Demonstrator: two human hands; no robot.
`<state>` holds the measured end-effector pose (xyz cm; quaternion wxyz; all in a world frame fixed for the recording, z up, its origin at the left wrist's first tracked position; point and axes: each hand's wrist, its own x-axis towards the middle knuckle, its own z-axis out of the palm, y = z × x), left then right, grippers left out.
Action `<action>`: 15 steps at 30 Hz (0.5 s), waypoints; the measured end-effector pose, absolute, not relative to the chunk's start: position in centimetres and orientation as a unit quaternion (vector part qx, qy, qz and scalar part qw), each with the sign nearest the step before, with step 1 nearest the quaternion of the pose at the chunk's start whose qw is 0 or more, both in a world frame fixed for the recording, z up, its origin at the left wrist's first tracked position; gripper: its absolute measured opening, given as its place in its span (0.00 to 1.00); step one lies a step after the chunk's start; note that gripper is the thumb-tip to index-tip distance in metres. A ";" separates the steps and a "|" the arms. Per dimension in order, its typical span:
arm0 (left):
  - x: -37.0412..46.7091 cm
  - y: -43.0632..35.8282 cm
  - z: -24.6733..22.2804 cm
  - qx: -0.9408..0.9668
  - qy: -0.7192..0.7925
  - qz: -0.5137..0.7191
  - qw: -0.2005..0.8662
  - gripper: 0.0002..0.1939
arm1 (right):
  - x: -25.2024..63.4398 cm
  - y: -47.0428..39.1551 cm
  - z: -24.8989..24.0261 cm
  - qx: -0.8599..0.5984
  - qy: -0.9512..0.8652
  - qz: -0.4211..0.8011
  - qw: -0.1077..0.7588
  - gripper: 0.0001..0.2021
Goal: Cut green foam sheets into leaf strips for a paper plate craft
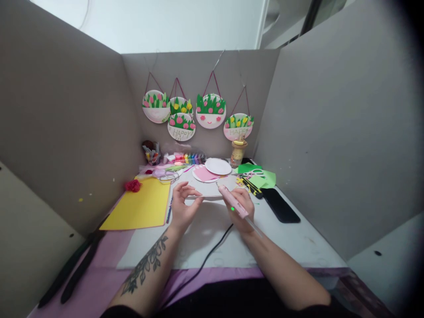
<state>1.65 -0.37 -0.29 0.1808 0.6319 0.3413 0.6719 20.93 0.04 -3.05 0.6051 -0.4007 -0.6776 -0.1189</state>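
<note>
Left grip (183,206): pale piece (210,197) | right grip (243,210): glue gun (232,201) | cup (153,160): supplies (151,153)

Clock centred on right hand (243,205): black phone (281,206) obstructs 3 o'clock; plates (218,166), 11; cable (213,254), 7. Passage: 4 o'clock, over white sheet (291,243).

"HAPPY" stands on the lower-middle hanging plate (181,127) and (more faintly) the rightmost plate (238,127).

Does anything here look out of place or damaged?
I see nothing spilled or broken. One mild oddity: on the back wall, the lower pink-flowered plate overlaps the yellow-flowered plate behind it, partly hiding it, so that pair looks crowded.
</note>
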 end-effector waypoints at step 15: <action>1.6 -0.5 0.0 0.647 0.313 0.668 0.194 0.24 | 21.0 0.3 -3.5 -0.405 -0.676 -0.081 0.610 0.07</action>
